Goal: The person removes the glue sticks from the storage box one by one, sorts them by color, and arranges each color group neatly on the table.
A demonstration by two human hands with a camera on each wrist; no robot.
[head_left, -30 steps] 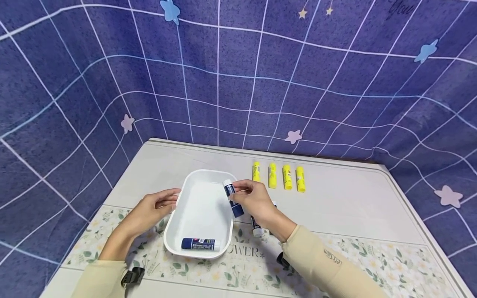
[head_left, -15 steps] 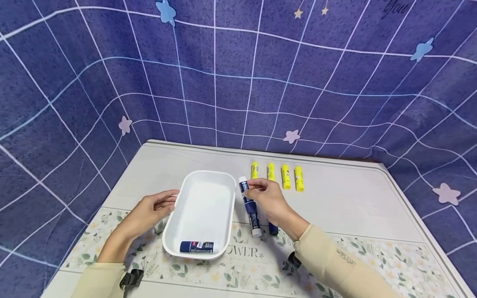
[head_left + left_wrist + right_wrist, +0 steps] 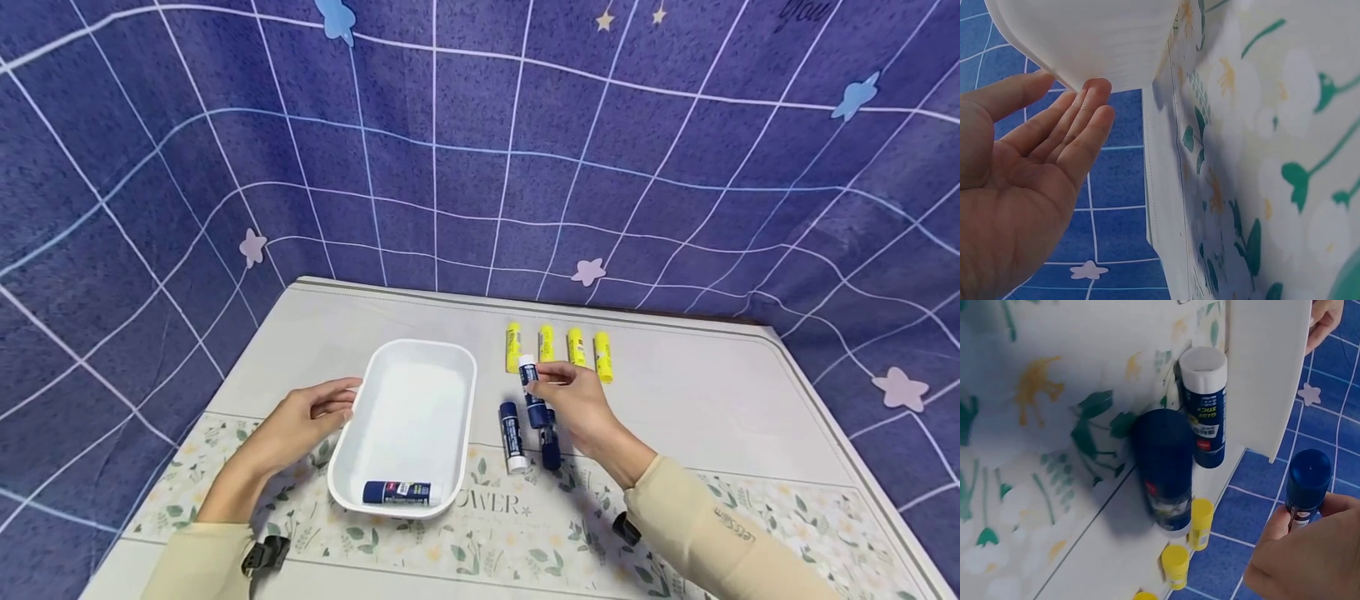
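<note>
My right hand (image 3: 588, 408) pinches a navy glue stick (image 3: 529, 385) with a white end, right of the tray. In the right wrist view the held stick (image 3: 1310, 478) shows its dark end, between thumb and fingers. Below it on the table lie two more navy glue sticks; the left one (image 3: 512, 437) is fully visible, the right one (image 3: 551, 446) partly covered by the held stick. My left hand (image 3: 307, 427) touches the left side of a white tray (image 3: 471, 400), its fingers extended at the rim (image 3: 1063, 81). Another navy glue stick (image 3: 397, 492) lies across the tray's near end.
Several yellow glue sticks (image 3: 575, 346) stand in a row on the table, behind my right hand. The table cover (image 3: 697, 417) has a floral band along the front. A purple-blue grid curtain (image 3: 480, 167) hangs behind and on both sides.
My right hand has carried the navy glue stick rightward, from over the tray's right rim to above the two sticks on the table. The left hand stays at the tray.
</note>
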